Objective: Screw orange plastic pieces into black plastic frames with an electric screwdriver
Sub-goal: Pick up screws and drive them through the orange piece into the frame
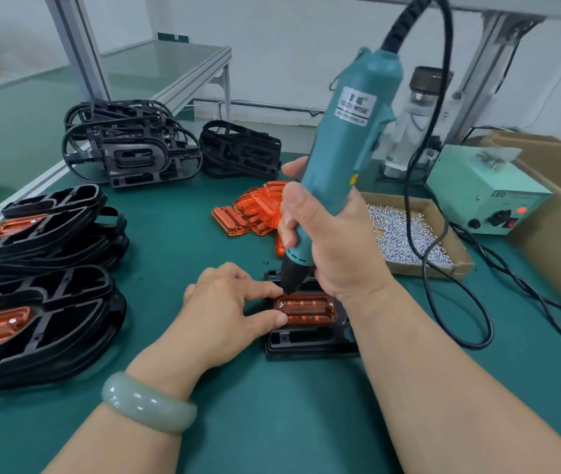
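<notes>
A black plastic frame [310,340] lies on the green mat in front of me with an orange piece [306,309] seated in it. My right hand [334,248] grips the teal electric screwdriver [347,131], held nearly upright, its black tip down at the orange piece's far left corner. My left hand [227,309] rests on the frame's left side, forefinger and thumb pressed against the orange piece's left end. Much of the frame is hidden under my hands.
Stacked frames with orange pieces fitted [33,302] lie at the left. Bare black frames [132,152] are piled at the back. Loose orange pieces [255,210] lie mid-table. A cardboard tray of screws [405,234] and the power box [484,189] sit right, with cables [457,302] trailing.
</notes>
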Available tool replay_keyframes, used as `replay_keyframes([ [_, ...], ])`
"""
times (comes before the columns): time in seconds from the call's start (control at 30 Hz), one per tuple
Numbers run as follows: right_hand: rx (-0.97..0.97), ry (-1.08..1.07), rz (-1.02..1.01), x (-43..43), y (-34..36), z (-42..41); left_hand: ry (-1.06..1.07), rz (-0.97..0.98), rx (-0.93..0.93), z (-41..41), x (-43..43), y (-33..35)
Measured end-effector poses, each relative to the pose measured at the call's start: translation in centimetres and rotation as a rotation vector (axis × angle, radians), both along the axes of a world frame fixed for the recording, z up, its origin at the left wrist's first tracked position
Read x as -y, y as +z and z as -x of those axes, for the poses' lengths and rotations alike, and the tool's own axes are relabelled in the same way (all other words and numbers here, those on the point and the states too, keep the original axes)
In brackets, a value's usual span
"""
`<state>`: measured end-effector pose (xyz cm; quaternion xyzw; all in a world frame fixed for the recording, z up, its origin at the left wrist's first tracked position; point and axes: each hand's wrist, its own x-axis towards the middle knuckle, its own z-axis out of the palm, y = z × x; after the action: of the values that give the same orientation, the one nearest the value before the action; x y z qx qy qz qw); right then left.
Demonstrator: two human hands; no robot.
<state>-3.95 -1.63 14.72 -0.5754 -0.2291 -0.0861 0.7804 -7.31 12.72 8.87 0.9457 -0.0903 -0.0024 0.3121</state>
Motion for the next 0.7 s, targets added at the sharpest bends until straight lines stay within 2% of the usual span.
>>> replay_keyframes([
  [0.1,0.020,0.061,0.014,-0.01,-0.13,-0.12,0.005,0.013,0.016,-0.02,0.00,-0.09],
  [0.33,-0.018,0.057,-0.047,0.07,-0.38,-0.29,-0.027,-0.031,0.007,-0.20,0.09,-0.12],
  [0.7,-0.041,0.115,-0.010,0.34,-0.27,-0.10,-0.032,-0.059,-0.022,-0.37,0.22,0.03],
])
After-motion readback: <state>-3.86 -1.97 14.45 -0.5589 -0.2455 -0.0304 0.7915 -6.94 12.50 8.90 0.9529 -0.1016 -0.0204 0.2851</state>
